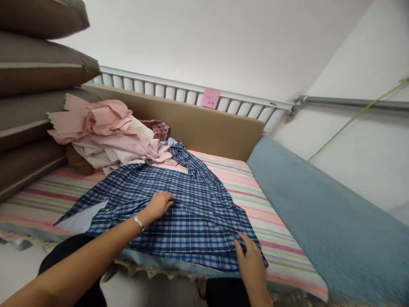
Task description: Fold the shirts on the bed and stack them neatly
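Pink clothes pile [108,128] behind plaid shirt [191,213], beside stacked cushions [41,64].

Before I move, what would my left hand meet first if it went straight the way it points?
Your left hand would likely meet the bunched part of the plaid cloth first, before the striped cover beyond; depth is hard to judge.

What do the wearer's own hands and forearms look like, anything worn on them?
Left hand: ungloved, with a silver-coloured cuff bracelet around the wrist, and no sleeve over the visible forearm. Right hand: also ungloved, no bracelet or sleeve in view. No cables or markings visible on either; fine details such as nails are too blurred to judge.
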Available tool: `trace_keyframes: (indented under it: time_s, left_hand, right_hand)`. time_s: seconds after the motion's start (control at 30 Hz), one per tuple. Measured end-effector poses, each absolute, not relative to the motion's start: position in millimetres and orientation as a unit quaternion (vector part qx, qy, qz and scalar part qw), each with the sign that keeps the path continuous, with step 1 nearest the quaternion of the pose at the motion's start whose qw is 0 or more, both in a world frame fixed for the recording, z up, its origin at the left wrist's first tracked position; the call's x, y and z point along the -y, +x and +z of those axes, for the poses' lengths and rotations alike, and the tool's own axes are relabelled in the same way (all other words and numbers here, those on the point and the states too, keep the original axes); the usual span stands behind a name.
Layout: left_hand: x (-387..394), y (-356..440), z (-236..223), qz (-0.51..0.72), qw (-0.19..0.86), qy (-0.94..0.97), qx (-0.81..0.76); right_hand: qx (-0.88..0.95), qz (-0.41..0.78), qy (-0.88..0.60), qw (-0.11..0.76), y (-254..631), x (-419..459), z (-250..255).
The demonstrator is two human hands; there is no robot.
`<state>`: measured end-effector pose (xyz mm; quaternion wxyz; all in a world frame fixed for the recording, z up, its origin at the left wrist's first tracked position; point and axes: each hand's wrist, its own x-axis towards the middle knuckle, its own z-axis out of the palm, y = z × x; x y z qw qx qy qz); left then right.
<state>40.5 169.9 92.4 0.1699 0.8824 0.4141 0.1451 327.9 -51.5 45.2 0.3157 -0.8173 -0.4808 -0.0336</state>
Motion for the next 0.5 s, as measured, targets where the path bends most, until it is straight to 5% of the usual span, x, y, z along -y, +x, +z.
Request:
trace_keyframes:
  time_s: [0.23, 0.5]
  left_hand:
    - [-197.9, 90.8, 80.3, 0.072, 0.203, 0.899, -0.381]
    - [-208.6, 100.0, 72.3, 0.081, 0.175, 0.866, -0.461]
  right_hand:
    - [0.462, -0.014, -0.861, 0.211, 343.6, 48.4, 30.3]
    - [0.460, 0.003, -0.860, 0.223, 351.6, 52.3, 17.3]
